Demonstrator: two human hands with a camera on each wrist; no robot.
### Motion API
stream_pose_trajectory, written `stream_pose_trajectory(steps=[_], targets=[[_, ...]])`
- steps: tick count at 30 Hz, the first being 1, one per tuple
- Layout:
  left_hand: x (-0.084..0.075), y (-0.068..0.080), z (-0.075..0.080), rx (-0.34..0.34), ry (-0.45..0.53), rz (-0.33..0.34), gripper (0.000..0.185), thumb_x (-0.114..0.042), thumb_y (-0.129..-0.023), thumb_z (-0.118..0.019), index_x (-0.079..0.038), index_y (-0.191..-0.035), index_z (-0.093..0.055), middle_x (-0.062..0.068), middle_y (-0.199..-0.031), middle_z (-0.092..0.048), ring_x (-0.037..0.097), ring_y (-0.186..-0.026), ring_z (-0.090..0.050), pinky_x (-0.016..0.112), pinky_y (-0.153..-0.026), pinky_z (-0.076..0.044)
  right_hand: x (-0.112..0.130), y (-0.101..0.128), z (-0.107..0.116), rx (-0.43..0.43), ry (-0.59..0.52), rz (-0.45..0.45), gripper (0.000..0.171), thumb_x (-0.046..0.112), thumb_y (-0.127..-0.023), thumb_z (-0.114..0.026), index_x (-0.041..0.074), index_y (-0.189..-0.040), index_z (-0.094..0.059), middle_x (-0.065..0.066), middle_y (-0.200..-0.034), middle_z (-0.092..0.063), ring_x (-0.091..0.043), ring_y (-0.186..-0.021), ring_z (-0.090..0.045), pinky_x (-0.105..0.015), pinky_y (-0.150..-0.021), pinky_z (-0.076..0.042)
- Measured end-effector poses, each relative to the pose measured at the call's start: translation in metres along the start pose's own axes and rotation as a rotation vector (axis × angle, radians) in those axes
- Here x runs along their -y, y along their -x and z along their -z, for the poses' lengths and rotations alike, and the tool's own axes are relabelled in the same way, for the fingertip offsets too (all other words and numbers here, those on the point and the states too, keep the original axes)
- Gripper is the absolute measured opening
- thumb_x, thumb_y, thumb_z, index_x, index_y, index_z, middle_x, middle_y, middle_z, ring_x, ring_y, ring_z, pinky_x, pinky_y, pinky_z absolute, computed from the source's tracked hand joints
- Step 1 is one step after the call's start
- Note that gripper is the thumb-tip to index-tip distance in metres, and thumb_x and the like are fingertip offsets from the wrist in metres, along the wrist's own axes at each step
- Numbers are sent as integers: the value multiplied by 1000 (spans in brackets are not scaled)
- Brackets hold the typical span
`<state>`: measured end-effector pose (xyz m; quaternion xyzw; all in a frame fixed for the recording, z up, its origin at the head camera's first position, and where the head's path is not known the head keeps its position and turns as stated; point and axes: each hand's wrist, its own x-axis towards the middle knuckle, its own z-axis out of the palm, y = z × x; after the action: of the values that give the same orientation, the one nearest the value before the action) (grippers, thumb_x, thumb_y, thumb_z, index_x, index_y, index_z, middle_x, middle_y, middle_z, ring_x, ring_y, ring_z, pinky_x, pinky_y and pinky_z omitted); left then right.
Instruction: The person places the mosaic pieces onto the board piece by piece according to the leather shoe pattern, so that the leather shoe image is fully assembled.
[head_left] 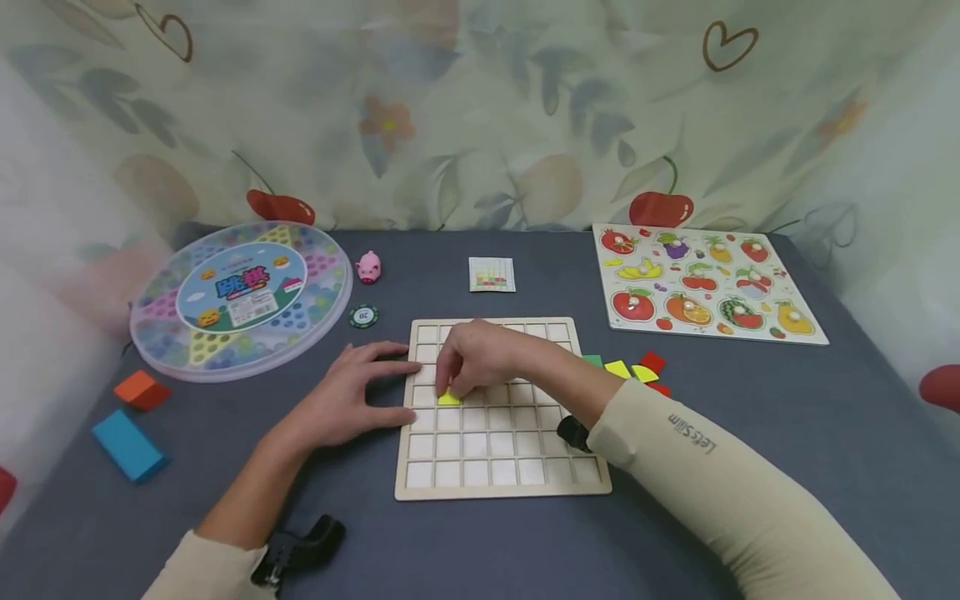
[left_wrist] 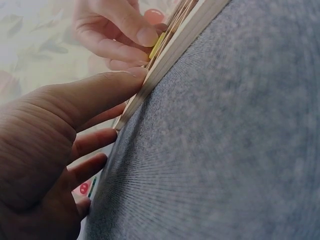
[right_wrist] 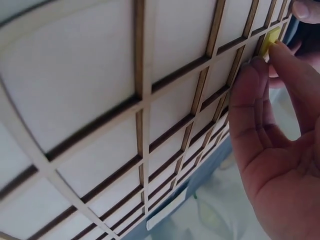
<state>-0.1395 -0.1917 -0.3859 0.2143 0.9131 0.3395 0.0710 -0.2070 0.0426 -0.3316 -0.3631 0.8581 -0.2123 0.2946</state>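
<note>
A wooden grid board (head_left: 495, 433) lies in the middle of the grey table. My right hand (head_left: 465, 371) reaches over its left part, and its curled fingertips pinch a yellow square tile (head_left: 448, 398) at a cell in the second column. The right wrist view shows the same tile (right_wrist: 271, 37) at my fingertips, against the grid (right_wrist: 150, 115). My left hand (head_left: 371, 390) lies flat on the table, its straight fingers touching the board's left edge (left_wrist: 165, 65). Seen from the left wrist, the yellow tile (left_wrist: 156, 45) stands tilted under the right hand (left_wrist: 112, 35).
Loose coloured tiles (head_left: 630, 371) lie right of the board. A fruit puzzle (head_left: 705, 283) sits back right and a round checkers box (head_left: 240, 296) back left. Also there: a pattern card (head_left: 492, 274), a pink pig (head_left: 368, 267), a chip (head_left: 363, 316), orange (head_left: 141, 390) and blue (head_left: 129, 446) blocks.
</note>
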Motion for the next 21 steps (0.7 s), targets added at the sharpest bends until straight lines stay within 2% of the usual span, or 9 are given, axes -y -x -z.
stream_pose_trajectory(steps=[6, 11, 16, 21], targets=[[1, 3, 0, 7, -9, 11, 59, -40, -88, -83, -17, -140, -67, 15, -155, -49, 41, -147, -37, 72, -123, -4, -5, 3, -2, -23, -11, 16, 18, 2, -88, -75, 16, -97, -84, 2, -88, -72, -8, -79, -57, -22, -71, -47], [3, 4, 1, 2, -24, 21, 60, -39, -87, -83, -18, -140, -67, 15, -155, -49, 42, -147, -37, 72, -123, -4, -9, 10, 3, -40, -48, 27, 21, 4, -88, -74, 16, -103, -82, 1, -94, -72, -12, -86, -64, -24, -74, -51], [3, 2, 1, 2, -30, 11, 60, -39, -87, -83, -18, -141, -66, 14, -156, -48, 41, -147, -37, 71, -123, -4, -15, 25, 11, -44, -117, 12, 21, 7, -89, -74, 16, -107, -82, 0, -101, -72, -14, -95, -70, -27, -80, -55], [3, 1, 0, 3, -28, 2, 60, -40, -87, -83, -18, -140, -67, 14, -155, -49, 43, -147, -36, 72, -123, -4, -23, 45, 15, -52, -178, 19, 21, 9, -91, -76, 15, -110, -81, 1, -99, -74, -14, -92, -70, -29, -81, -56]])
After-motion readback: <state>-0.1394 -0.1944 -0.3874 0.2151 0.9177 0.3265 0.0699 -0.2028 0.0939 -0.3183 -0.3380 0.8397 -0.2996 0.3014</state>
